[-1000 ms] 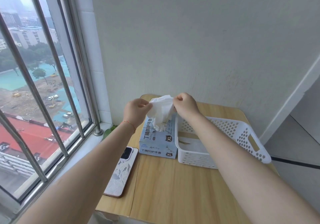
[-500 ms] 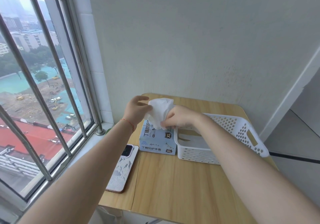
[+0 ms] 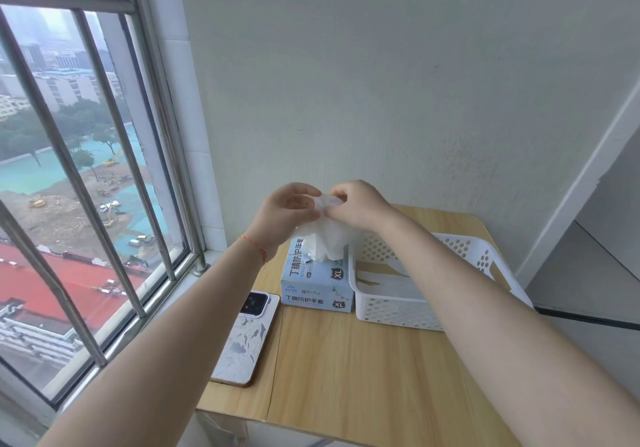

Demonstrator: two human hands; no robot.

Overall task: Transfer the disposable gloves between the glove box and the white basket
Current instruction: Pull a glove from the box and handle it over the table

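Pinching a thin, limp white disposable glove (image 3: pixel 323 235) at frame centre, left hand (image 3: pixel 284 212) and right hand (image 3: pixel 356 204) hold its top edge; light, floppy, best gripped there.

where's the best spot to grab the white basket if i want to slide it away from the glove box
Probably the slot handle in the white basket's far right end wall, approached from the right. That end is free, while the glove box sits against the left side. Both hands, left hand and right hand, are pinching the white glove now.
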